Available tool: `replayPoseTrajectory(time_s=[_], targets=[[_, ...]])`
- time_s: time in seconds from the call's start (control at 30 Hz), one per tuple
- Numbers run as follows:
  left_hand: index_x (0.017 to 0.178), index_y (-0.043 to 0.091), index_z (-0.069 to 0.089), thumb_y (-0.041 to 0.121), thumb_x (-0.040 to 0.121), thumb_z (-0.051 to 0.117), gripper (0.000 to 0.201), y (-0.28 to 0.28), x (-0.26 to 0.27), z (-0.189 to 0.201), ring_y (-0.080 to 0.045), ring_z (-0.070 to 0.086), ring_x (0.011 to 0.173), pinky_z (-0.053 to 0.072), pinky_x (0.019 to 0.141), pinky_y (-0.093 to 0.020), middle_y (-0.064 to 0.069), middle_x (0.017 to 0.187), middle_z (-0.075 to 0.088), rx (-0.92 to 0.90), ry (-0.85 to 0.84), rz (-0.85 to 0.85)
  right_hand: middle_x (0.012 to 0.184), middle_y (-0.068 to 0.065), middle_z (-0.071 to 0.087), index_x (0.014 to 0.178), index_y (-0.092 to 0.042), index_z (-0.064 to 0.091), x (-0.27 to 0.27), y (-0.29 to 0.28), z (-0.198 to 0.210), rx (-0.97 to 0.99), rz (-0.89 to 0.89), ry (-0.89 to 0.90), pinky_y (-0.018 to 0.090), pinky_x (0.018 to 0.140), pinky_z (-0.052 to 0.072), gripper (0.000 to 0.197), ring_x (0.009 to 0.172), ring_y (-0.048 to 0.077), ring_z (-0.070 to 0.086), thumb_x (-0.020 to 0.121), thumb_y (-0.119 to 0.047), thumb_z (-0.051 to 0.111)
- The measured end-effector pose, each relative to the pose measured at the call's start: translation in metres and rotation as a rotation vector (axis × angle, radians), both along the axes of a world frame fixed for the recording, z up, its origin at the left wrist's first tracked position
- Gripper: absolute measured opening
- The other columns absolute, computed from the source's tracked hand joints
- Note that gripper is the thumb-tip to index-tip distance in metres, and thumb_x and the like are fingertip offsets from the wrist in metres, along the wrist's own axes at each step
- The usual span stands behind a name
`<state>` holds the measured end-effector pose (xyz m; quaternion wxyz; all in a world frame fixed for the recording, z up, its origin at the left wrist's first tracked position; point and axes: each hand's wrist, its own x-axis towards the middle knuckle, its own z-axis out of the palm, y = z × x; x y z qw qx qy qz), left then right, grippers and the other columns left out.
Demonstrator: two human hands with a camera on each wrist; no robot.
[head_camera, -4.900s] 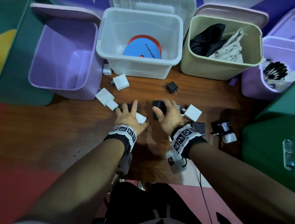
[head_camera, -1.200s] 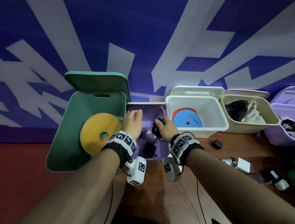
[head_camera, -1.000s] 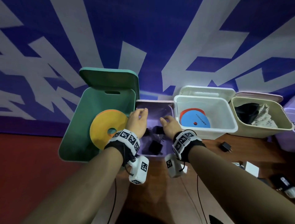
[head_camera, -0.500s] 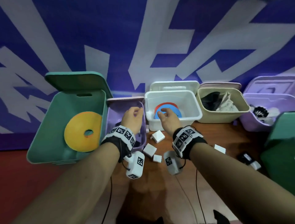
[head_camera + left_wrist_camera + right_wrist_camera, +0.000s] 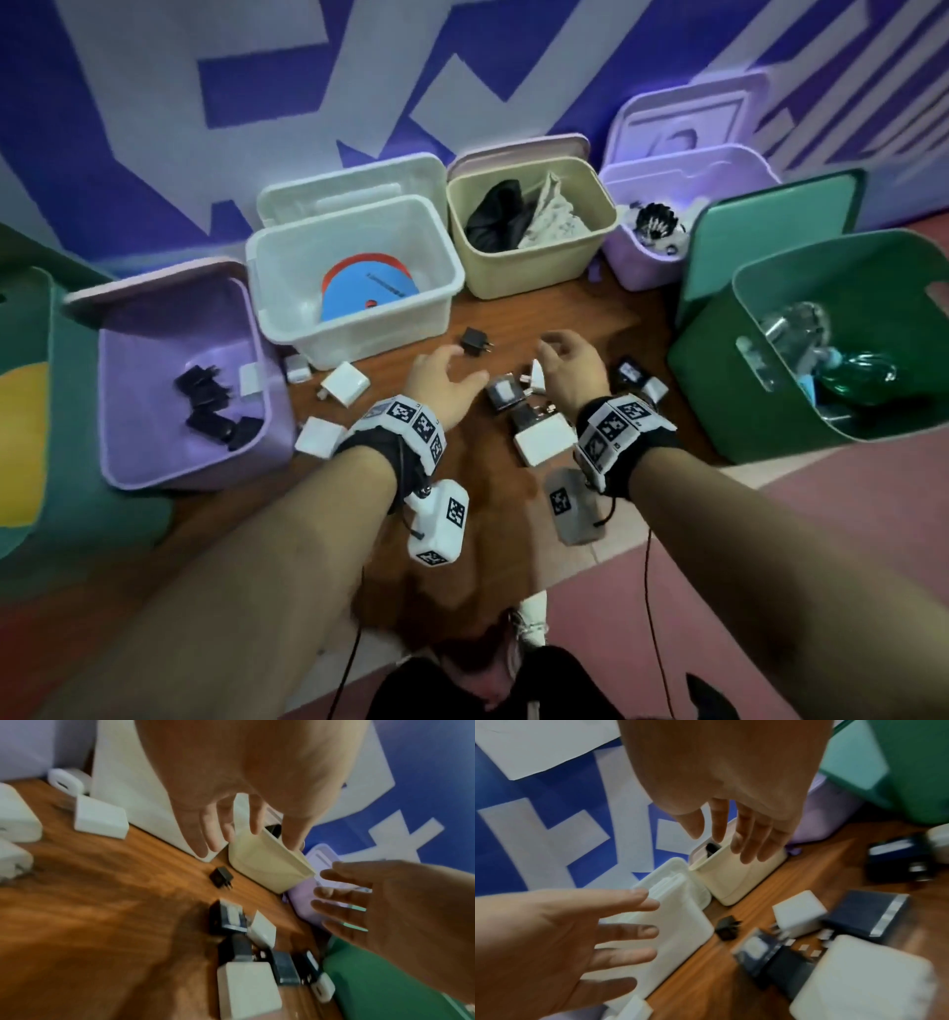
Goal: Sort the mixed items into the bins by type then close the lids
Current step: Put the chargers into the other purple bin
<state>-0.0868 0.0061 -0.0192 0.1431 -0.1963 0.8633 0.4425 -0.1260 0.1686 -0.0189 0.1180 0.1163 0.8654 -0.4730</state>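
Observation:
Black and white chargers lie scattered on the wooden floor: a small black charger (image 5: 475, 342) (image 5: 221, 877) (image 5: 727, 927), a big white charger (image 5: 544, 442) (image 5: 248, 988) (image 5: 859, 979) and a black one with a pale label (image 5: 506, 395). More white chargers (image 5: 345, 383) lie near the open purple bin (image 5: 128, 462), which holds several chargers (image 5: 210, 401). My left hand (image 5: 457, 367) (image 5: 244, 821) hovers with spread fingers just left of the pile and holds nothing. Above the pile's right side my right hand (image 5: 557, 354) (image 5: 739, 833) is likewise open.
Behind the pile stand a clear bin (image 5: 359, 334) with a blue disc, a beige bin (image 5: 534, 267) with cloth and a small purple bin (image 5: 642, 267). A green bin (image 5: 719, 385) with bottles is at right, another green bin (image 5: 31, 462) at far left. All lids are up.
Both hands let chargers fall into the purple bin, then swung right and down to the pile on the floor. They now hold nothing, and my view has tilted down.

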Motion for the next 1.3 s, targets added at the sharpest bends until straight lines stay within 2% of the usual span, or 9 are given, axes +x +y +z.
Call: replayPoseTrajectory(time_s=[0.07, 0.13, 0.23, 0.33, 0.47, 0.7, 0.83, 1.03, 1.3], targets=[[0.136, 0.025, 0.048, 0.042, 0.084, 0.067, 0.057, 0.023, 0.0, -0.017, -0.024, 0.046, 0.125, 0.038, 0.107, -0.034, -0.005, 0.142, 0.037, -0.062, -0.038, -0.075, 0.121, 0.009, 0.063, 0.124, -0.01, 0.058, 0.002, 0.03, -0.013, 0.034, -0.015, -0.037, 0.023, 0.085, 0.04, 0.033, 0.11, 0.023, 0.058, 0.095, -0.024, 0.051], [0.138, 0.028, 0.046, 0.044, 0.081, 0.069, 0.063, 0.041, 0.002, -0.031, -0.026, 0.039, 0.131, 0.031, 0.108, -0.032, -0.004, 0.145, 0.032, -0.12, -0.065, -0.123, 0.127, 0.011, 0.06, 0.129, -0.008, 0.055, 0.004, 0.055, -0.026, 0.079, -0.013, -0.063, 0.022, 0.088, 0.038, 0.036, 0.116, 0.024, 0.056, 0.096, -0.023, 0.049], [0.143, 0.034, 0.037, 0.05, 0.077, 0.071, 0.076, 0.061, 0.001, -0.05, -0.032, 0.024, 0.138, 0.026, 0.112, -0.038, -0.001, 0.154, 0.018, -0.173, -0.134, -0.182, 0.134, 0.012, 0.055, 0.132, -0.01, 0.053, 0.001, 0.079, -0.045, 0.15, 0.027, -0.104, 0.03, 0.099, 0.041, 0.039, 0.12, 0.026, 0.054, 0.095, -0.024, 0.051], [0.149, 0.034, 0.026, 0.058, 0.072, 0.073, 0.093, 0.072, -0.001, -0.066, -0.032, 0.009, 0.144, 0.022, 0.116, -0.041, 0.003, 0.159, 0.002, -0.227, -0.191, -0.222, 0.141, 0.013, 0.046, 0.136, -0.014, 0.049, -0.002, 0.091, -0.062, 0.243, 0.144, -0.156, 0.04, 0.106, 0.039, 0.045, 0.125, 0.029, 0.049, 0.092, -0.026, 0.054], [0.152, 0.036, 0.013, 0.056, 0.067, 0.077, 0.108, 0.083, -0.002, -0.082, -0.029, -0.006, 0.147, 0.017, 0.119, -0.044, 0.005, 0.16, -0.013, -0.294, -0.24, -0.276, 0.148, 0.013, 0.035, 0.142, -0.016, 0.042, -0.005, 0.096, -0.079, 0.309, 0.29, -0.185, 0.04, 0.111, 0.033, 0.053, 0.133, 0.031, 0.039, 0.091, -0.025, 0.055], [0.15, 0.041, -0.005, 0.068, 0.056, 0.078, 0.128, 0.09, -0.007, -0.099, -0.027, -0.027, 0.144, 0.015, 0.118, -0.051, 0.004, 0.152, -0.037, -0.445, -0.289, -0.469, 0.154, 0.008, 0.027, 0.146, -0.022, 0.033, -0.015, 0.097, -0.093, 0.254, 0.363, -0.219, 0.036, 0.112, 0.03, 0.059, 0.139, 0.026, 0.031, 0.094, -0.042, 0.052], [0.15, 0.041, -0.003, 0.067, 0.06, 0.076, 0.123, 0.09, -0.007, -0.108, -0.03, -0.03, 0.142, 0.012, 0.116, -0.054, 0.003, 0.151, -0.038, -0.512, -0.261, -0.527, 0.153, 0.008, 0.026, 0.147, -0.022, 0.032, -0.017, 0.096, -0.097, 0.23, 0.389, -0.23, 0.034, 0.111, 0.03, 0.059, 0.139, 0.025, 0.033, 0.095, -0.041, 0.051], [0.148, 0.039, 0.017, 0.067, 0.066, 0.069, 0.1, 0.083, -0.008, -0.115, -0.028, -0.027, 0.143, 0.016, 0.116, -0.053, 0.006, 0.156, -0.024, -0.552, -0.17, -0.458, 0.147, 0.011, 0.031, 0.144, -0.028, 0.035, -0.022, 0.097, -0.105, 0.236, 0.458, -0.196, 0.039, 0.111, 0.035, 0.059, 0.132, 0.029, 0.038, 0.091, -0.033, 0.059], [0.145, 0.036, 0.027, 0.074, 0.068, 0.058, 0.091, 0.076, -0.006, -0.116, -0.027, -0.025, 0.144, 0.02, 0.116, -0.052, 0.005, 0.157, -0.017, -0.543, -0.122, -0.405, 0.141, 0.006, 0.037, 0.137, -0.03, 0.045, -0.028, 0.093, -0.115, 0.287, 0.438, -0.15, 0.042, 0.11, 0.035, 0.051, 0.127, 0.029, 0.04, 0.089, -0.034, 0.06]])
